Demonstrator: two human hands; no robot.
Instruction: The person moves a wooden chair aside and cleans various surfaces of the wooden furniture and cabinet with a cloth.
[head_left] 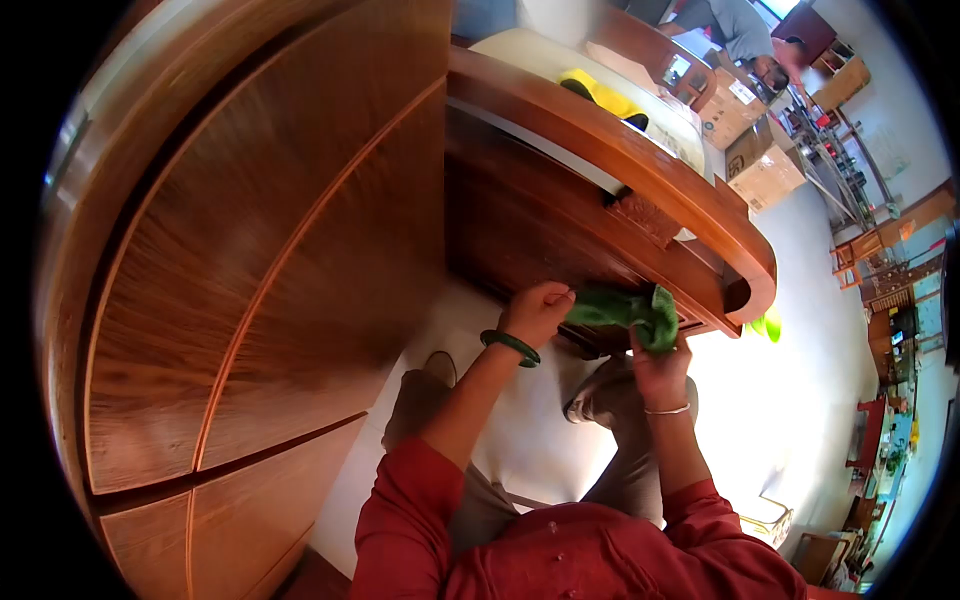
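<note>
Green cloth [605,308], at 3 o'clock from the view's centre, spanning two hands: the left hand [537,312] pinches its 9-o'clock end, the right hand [662,372] closes round its bunched 5-o'clock end, with a curved wooden rail [600,125] towards 12 and a wooden panel [270,240] towards 9.

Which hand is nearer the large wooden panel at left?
Left. The left hand holds the green cloth, on the side toward the wooden panel, apart from it; the right hand, also on the cloth, is farther off.
</note>
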